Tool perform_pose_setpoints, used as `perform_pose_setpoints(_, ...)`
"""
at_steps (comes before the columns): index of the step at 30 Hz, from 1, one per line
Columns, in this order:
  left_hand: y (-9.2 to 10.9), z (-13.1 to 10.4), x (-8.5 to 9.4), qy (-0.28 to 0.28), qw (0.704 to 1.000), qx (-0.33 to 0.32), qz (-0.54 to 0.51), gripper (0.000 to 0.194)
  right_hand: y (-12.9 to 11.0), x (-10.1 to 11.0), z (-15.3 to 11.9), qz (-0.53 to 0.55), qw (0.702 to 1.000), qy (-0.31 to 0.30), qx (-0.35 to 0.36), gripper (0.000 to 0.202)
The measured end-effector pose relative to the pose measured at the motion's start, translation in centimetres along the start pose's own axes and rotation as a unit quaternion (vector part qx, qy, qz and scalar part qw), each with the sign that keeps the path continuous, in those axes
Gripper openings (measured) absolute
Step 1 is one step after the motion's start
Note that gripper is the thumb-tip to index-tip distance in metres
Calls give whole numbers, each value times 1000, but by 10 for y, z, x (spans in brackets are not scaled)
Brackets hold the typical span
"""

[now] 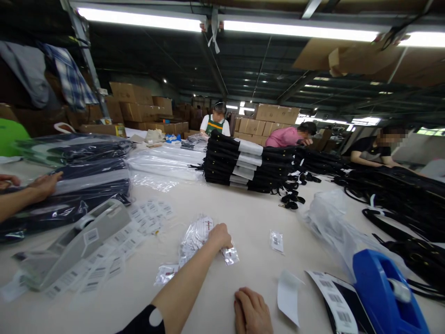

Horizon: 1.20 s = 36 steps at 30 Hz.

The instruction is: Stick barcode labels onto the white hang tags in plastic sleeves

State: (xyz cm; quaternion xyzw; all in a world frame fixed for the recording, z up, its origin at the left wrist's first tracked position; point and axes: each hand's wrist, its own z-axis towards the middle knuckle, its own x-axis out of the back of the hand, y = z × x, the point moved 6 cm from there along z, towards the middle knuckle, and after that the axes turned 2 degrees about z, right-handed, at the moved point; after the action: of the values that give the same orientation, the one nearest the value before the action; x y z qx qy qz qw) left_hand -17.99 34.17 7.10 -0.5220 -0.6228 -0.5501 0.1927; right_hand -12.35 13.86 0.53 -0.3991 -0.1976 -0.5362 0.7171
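Observation:
My left hand [221, 235] reaches from a black sleeve with a white dot. Its fingers are closed on a small clear plastic packet [230, 256] with a printed label. Beside that hand lies a heap of similar packets [197, 234], with a few more [167, 272] below it. My right hand [253, 311] rests palm down on the pale table, fingers loosely bent and holding nothing visible. A single packet [276, 241] lies beyond it, and a curled white paper [289, 297] is to its right.
At right stand a blue tape dispenser [385, 292] and barcode label sheets [335, 301]. A grey dispenser [83, 241] and loose labels [114, 246] are left. Folded black goods [222, 160] are stacked ahead. Another person's hand [45, 185] touches bagged goods [93, 178]; several co-workers sit beyond.

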Motion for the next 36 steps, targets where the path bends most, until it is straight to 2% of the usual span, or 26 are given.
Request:
perform_pose_setpoints(3, -13, -7, 10, 2, 996, 26, -80, 23, 6, 6, 2, 97, 993, 11, -63, 26)
perform_pose_setpoints(5, -21, -19, 16, 7, 988, 27, -150, 20, 12, 10, 7, 193, 967, 19, -166, 29)
perform_pose_setpoints(7, -28, -36, 20, 14, 974, 21, -224, 23, 16, 11, 13, 298, 907, 21, -296, 38)
perform_pose_setpoints(10, -37, -69, 15, 19, 946, 13, -324, 36, 7, 8, 21, 428, 786, 8, -446, 52)
perform_pose_setpoints(12, -43, -90, 7, 16, 927, 9, -373, 40, -3, 8, 25, 490, 724, 2, -485, 49)
perform_pose_setpoints(14, -50, -107, -3, 10, 915, 9, -403, 41, -11, 11, 28, 524, 695, 8, -491, 42)
perform_pose_setpoints(16, -60, -117, -10, 6, 912, 18, -411, 38, -14, 18, 30, 523, 705, 21, -478, 36)
perform_pose_setpoints(19, -82, -119, -8, 19, 924, 43, -380, 28, -15, 33, 33, 494, 751, 19, -438, 32)
perform_pose_setpoints(21, -98, -118, 4, 36, 942, 57, -328, 20, -14, 42, 34, 481, 772, 6, -415, 31)
perform_pose_setpoints(24, -113, -125, 38, 82, 969, 53, -227, 12, -9, 54, 35, 443, 804, -10, -396, 30)
perform_pose_setpoints(26, -109, -137, 66, 150, 983, 13, -107, 21, -8, 64, 36, 395, 839, -20, -374, 29)
perform_pose_setpoints(27, -101, -145, 78, 193, 980, -28, -29, 26, -10, 69, 38, 376, 854, -26, -358, 27)
perform_pose_setpoints(29, -76, -162, 87, 240, 961, -128, 55, 31, -18, 76, 44, 361, 875, -41, -321, 24)
perform_pose_setpoints(30, -64, -169, 83, 231, 956, -175, 46, 31, -24, 79, 47, 368, 877, -49, -307, 23)
perform_pose_setpoints(31, -53, -173, 74, 196, 958, -208, -3, 34, -29, 80, 49, 382, 873, -57, -297, 22)
perform_pose_setpoints(32, -45, -176, 60, 136, 963, -222, -67, 39, -33, 81, 51, 399, 867, -61, -293, 22)
perform_pose_setpoints(33, -39, -176, 41, 61, 966, -211, -135, 39, -36, 82, 52, 416, 858, -61, -295, 21)
perform_pose_setpoints(34, -36, -176, 21, -16, 962, -175, -208, 31, -37, 83, 53, 432, 848, -56, -301, 20)
perform_pose_setpoints(36, -35, -176, -19, -134, 920, -77, -359, 20, -34, 81, 51, 453, 827, -35, -330, 21)
